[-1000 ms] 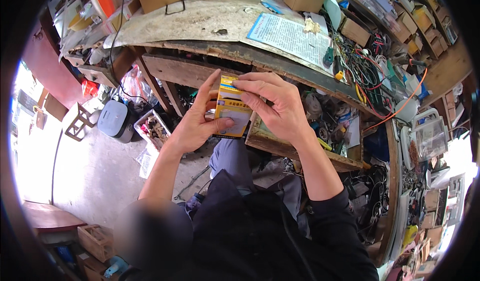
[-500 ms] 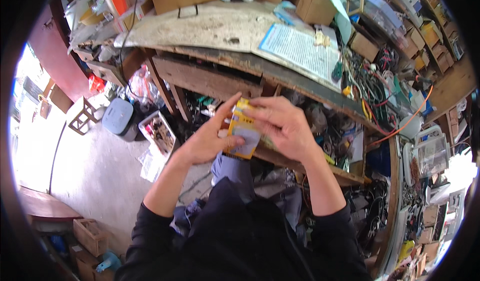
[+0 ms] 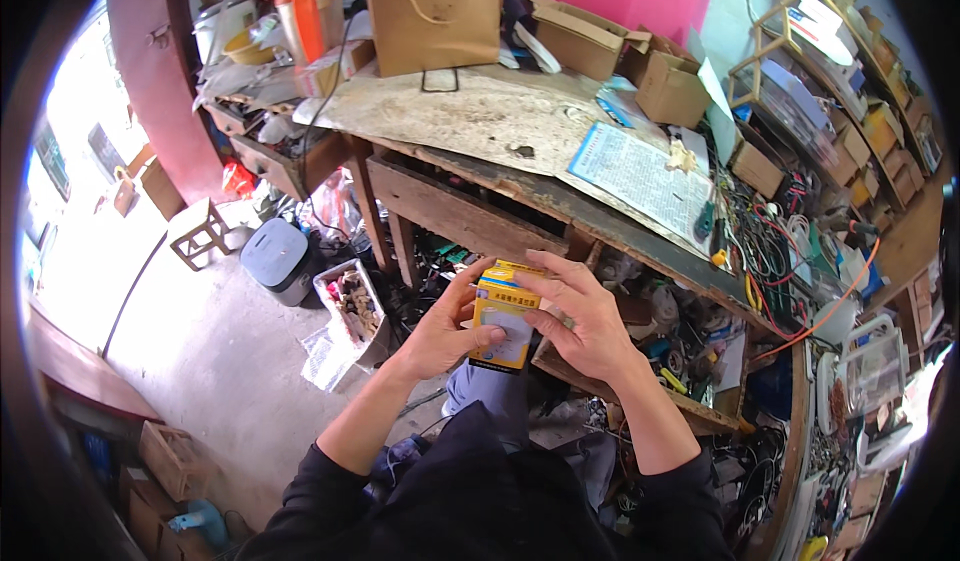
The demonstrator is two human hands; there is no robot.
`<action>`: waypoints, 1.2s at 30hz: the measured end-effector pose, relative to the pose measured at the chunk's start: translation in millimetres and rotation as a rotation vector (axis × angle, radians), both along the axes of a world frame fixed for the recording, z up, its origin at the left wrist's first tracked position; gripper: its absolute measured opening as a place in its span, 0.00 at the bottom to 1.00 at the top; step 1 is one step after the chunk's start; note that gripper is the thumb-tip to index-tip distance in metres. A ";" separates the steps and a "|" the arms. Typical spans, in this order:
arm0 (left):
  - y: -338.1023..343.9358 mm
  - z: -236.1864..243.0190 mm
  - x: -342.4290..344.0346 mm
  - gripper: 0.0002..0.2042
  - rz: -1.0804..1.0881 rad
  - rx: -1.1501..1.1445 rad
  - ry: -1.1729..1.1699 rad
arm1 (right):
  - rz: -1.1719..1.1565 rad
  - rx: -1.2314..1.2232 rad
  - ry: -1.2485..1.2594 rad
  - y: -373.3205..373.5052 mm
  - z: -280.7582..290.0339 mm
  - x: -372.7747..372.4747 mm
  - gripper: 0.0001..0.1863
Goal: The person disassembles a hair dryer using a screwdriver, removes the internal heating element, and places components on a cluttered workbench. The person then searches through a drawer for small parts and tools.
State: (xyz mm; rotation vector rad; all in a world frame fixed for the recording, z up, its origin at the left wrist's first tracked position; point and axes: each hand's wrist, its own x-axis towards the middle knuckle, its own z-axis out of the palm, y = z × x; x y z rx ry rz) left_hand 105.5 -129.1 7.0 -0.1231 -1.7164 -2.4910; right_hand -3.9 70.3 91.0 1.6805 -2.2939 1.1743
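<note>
A small yellow cardboard box (image 3: 508, 323) with a pale picture on its front and a dark lower edge is held upright above my lap. My left hand (image 3: 440, 333) grips its left side, the thumb pressed on the front and the fingers behind. From the other side, my right hand (image 3: 590, 327) is closed about the upper right part, fingers over the top edge and thumb against the right edge. The box's back and contents are hidden.
A worn workbench (image 3: 470, 111) stands ahead, with a brown paper bag (image 3: 440, 21) and printed sheet (image 3: 640, 181) on it. Tangled wires (image 3: 765, 231) lie at the right. A lidded grey bin (image 3: 275, 261) and a white container of scraps (image 3: 352, 306) sit left on the floor.
The view has tilted up, showing more behind the bench. The box now stands more upright, its front facing me, and my right hand has moved lower along its right side.
</note>
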 end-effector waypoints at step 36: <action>-285.1 79.6 -192.2 0.17 0.838 -0.609 0.367 | -0.066 0.105 0.204 32.3 -77.1 7.2 0.12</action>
